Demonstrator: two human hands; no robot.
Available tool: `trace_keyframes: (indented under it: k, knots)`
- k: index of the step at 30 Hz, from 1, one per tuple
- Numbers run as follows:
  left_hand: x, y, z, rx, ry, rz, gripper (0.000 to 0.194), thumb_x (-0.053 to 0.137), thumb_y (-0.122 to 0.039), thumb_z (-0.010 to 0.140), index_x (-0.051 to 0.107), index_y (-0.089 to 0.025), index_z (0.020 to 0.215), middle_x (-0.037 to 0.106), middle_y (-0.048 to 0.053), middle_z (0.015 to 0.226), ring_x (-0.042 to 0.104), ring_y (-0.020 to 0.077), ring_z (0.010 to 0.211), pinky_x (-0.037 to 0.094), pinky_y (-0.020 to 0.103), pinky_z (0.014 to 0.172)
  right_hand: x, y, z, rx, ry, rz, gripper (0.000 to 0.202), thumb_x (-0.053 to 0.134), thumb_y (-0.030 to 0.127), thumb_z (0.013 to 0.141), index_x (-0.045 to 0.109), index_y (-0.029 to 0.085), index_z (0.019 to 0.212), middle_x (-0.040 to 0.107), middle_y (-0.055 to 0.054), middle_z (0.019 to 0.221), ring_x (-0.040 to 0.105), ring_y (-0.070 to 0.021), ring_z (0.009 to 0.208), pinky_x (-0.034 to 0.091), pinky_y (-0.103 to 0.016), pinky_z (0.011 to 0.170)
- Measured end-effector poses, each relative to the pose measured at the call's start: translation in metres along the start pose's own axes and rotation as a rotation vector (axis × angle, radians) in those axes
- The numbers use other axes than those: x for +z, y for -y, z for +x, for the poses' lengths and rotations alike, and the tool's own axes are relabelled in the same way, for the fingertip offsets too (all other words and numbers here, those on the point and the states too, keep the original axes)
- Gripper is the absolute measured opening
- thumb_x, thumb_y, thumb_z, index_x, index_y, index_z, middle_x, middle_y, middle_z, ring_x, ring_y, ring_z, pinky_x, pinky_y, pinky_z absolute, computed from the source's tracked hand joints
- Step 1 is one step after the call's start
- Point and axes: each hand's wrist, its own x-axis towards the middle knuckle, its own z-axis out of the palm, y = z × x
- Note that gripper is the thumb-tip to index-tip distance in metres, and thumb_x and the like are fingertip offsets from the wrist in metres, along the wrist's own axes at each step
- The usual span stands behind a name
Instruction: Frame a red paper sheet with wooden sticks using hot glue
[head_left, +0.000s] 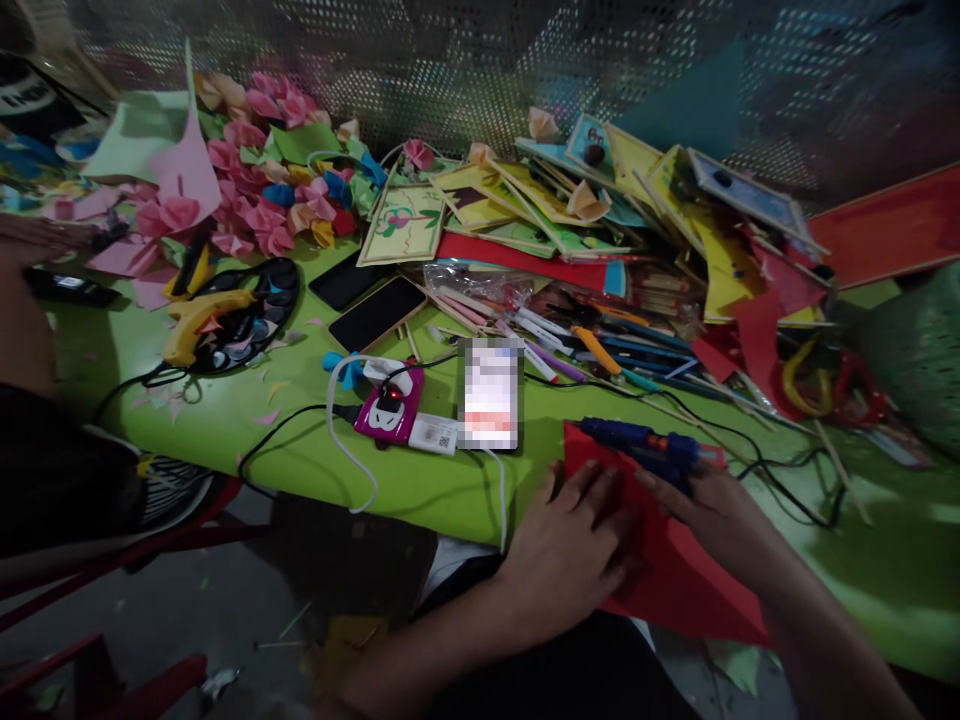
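My left hand [566,550] lies over the left edge of a sheet of red paper [686,575] at the table's front edge, its fingers spread on the sheet. In my right hand [720,515] is a blue glue gun [637,445], its nozzle pointing left above the paper's far edge. Part of the grip is hidden by my fingers. A lit phone [491,395] with a blurred screen stands just beyond my left hand. Beside it is a purple power strip [390,405] with a white charger [435,435] plugged in.
Folded paper flowers [255,190] are heaped at the back left, framed cards [401,222] at the back middle. Pens [596,350], scissors [806,380] and cables lie behind my hands. A yellow glue gun [202,325] rests on a black palette. Another person's arm [26,310] is at left.
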Motion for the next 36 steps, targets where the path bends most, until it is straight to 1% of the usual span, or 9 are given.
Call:
trace_keyframes:
  k: [6, 13, 16, 20, 24, 27, 33, 36]
  knots:
    - [0.002, 0.000, 0.000, 0.004, -0.040, -0.004, 0.049, 0.040, -0.051, 0.109, 0.058, -0.024, 0.145, 0.052, 0.010, 0.159, 0.037, 0.0286, 0.152, 0.031, 0.056, 0.123, -0.005, 0.000, -0.004, -0.012, 0.019, 0.024, 0.047, 0.057, 0.070, 0.089, 0.076, 0.028, 0.098, 0.069, -0.004, 0.063, 0.070, -0.0322, 0.070, 0.051, -0.038, 0.056]
    - [0.002, 0.000, -0.001, 0.000, -0.023, -0.006, 0.049, 0.044, -0.050, 0.108, 0.057, -0.024, 0.147, 0.051, 0.010, 0.160, 0.037, 0.0288, 0.152, 0.031, 0.056, 0.123, -0.005, 0.001, -0.005, -0.020, 0.000, 0.027, 0.047, 0.057, 0.069, 0.090, 0.076, 0.027, 0.095, 0.065, -0.003, 0.057, 0.071, -0.0334, 0.071, 0.051, -0.039, 0.058]
    - [0.002, 0.000, 0.000, -0.004, -0.022, -0.006, 0.049, 0.043, -0.050, 0.108, 0.056, -0.025, 0.148, 0.051, 0.009, 0.161, 0.038, 0.0283, 0.152, 0.032, 0.055, 0.122, -0.001, 0.001, -0.003, -0.014, -0.008, 0.017, 0.049, 0.057, 0.071, 0.089, 0.075, 0.026, 0.093, 0.067, -0.004, 0.061, 0.072, -0.0323, 0.071, 0.051, -0.038, 0.059]
    - [0.002, -0.001, 0.000, -0.005, -0.016, -0.007, 0.049, 0.042, -0.050, 0.108, 0.056, -0.024, 0.148, 0.050, 0.009, 0.161, 0.038, 0.0288, 0.153, 0.033, 0.055, 0.122, 0.003, -0.001, -0.002, -0.024, -0.017, -0.006, 0.050, 0.056, 0.072, 0.090, 0.073, 0.025, 0.094, 0.074, -0.006, 0.074, 0.072, -0.0303, 0.073, 0.053, -0.038, 0.063]
    - [0.002, 0.000, 0.000, -0.006, -0.003, -0.005, 0.049, 0.040, -0.049, 0.109, 0.055, -0.024, 0.148, 0.049, 0.010, 0.162, 0.037, 0.0290, 0.153, 0.032, 0.056, 0.122, 0.004, -0.002, -0.003, -0.016, -0.006, -0.030, 0.052, 0.053, 0.072, 0.092, 0.073, 0.024, 0.097, 0.071, -0.005, 0.069, 0.071, -0.0298, 0.069, 0.052, -0.038, 0.063]
    - [0.002, 0.000, -0.001, -0.008, -0.007, -0.003, 0.048, 0.039, -0.050, 0.110, 0.055, -0.025, 0.148, 0.048, 0.009, 0.162, 0.037, 0.0285, 0.153, 0.032, 0.056, 0.122, 0.004, -0.003, -0.004, -0.004, -0.013, -0.035, 0.052, 0.053, 0.073, 0.091, 0.073, 0.024, 0.094, 0.069, -0.004, 0.065, 0.069, -0.0295, 0.066, 0.050, -0.038, 0.062]
    - [0.005, 0.000, -0.001, -0.016, -0.016, -0.002, 0.048, 0.039, -0.051, 0.109, 0.055, -0.026, 0.147, 0.049, 0.008, 0.162, 0.037, 0.0279, 0.153, 0.033, 0.056, 0.122, 0.002, 0.003, -0.003, 0.003, -0.011, -0.008, 0.054, 0.052, 0.074, 0.089, 0.072, 0.024, 0.091, 0.072, -0.007, 0.073, 0.071, -0.0305, 0.070, 0.050, -0.038, 0.062]
    - [0.005, 0.000, 0.000, -0.016, -0.015, 0.004, 0.048, 0.039, -0.051, 0.109, 0.055, -0.026, 0.147, 0.050, 0.008, 0.162, 0.036, 0.0278, 0.153, 0.032, 0.056, 0.122, 0.003, 0.008, -0.002, 0.012, 0.008, 0.009, 0.055, 0.053, 0.075, 0.088, 0.072, 0.024, 0.093, 0.073, -0.007, 0.073, 0.070, -0.0301, 0.069, 0.051, -0.038, 0.061]
